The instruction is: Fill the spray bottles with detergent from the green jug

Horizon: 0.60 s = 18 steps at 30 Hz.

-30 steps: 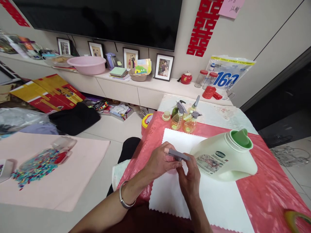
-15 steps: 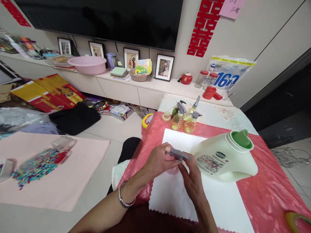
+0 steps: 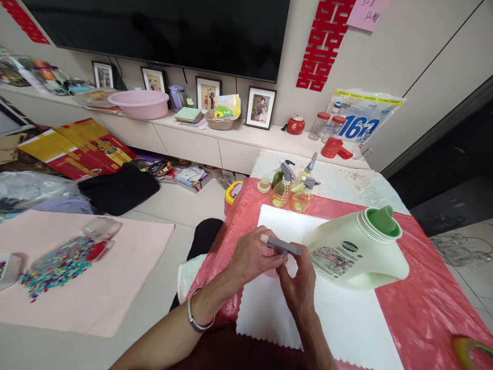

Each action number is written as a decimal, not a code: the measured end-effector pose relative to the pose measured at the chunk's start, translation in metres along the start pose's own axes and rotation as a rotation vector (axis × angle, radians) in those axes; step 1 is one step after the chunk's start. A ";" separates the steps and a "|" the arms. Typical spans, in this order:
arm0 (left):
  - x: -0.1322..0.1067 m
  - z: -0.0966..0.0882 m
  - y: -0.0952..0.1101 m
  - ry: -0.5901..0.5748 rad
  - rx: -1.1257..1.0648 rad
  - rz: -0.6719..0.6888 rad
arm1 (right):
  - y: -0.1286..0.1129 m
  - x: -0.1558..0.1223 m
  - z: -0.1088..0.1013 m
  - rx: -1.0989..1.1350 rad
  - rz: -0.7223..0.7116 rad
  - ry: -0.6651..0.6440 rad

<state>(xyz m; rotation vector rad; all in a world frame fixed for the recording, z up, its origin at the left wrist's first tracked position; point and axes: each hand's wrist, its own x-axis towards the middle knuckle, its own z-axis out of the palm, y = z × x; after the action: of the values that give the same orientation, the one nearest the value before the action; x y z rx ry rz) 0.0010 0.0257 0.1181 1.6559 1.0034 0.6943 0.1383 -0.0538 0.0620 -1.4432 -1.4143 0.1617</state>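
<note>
apparently, going from the left, a small, round, pale greenish plastic cap [image 3: 264, 184] lies loose at the far edge of the red plastic table cover [image 3: 431, 277], and just right of it two see-through, yellowish, rounded spray bottles [image 3: 280, 195] stand upright with grey trigger tops on, so those look complete. further right, a large pale green plastic jug with a handle [image 3: 339, 254] has its mouth uncovered, a darker green spout showing inside, so closing it seems undone. the piece in hand looks unfinished: its join is hidden by fingers, and whether it is tight cannot be told. as for the hands, the left hand [image 3: 250, 257] is curled narrow, gripping the left part of a flat, grey plastic trigger spray head [image 3: 284, 245], which lies level between both hands, above the white, scallop-edged mat [image 3: 269, 318]. directly beneath it a faint pinkish, see-through shape [image 3: 272, 273] shows, probably a bottle body, though mostly covered. the right hand [image 3: 299, 282] is also nearly closed, thumb and fingers pinching the grey piece's right end and underside, with the jug just beside it on the right.
</note>
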 end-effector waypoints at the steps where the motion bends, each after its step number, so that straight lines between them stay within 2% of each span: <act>1: 0.000 0.000 0.000 0.002 0.001 0.001 | 0.000 0.002 -0.003 0.012 -0.011 -0.038; 4: 0.000 -0.001 0.002 0.013 0.030 0.004 | -0.001 0.006 -0.010 0.036 -0.035 -0.132; 6: 0.001 0.000 0.002 0.013 0.050 0.007 | -0.001 0.006 -0.012 0.033 -0.026 -0.140; 14: 0.001 0.001 0.002 0.031 0.093 -0.003 | 0.004 0.000 0.006 0.001 0.062 0.040; 18: 0.001 -0.002 0.003 0.027 0.122 -0.033 | -0.001 0.004 -0.002 0.039 0.035 -0.077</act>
<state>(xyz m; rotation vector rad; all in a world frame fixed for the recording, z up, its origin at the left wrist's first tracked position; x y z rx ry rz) 0.0004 0.0270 0.1214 1.7351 1.1098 0.6458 0.1400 -0.0516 0.0661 -1.4433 -1.4413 0.2683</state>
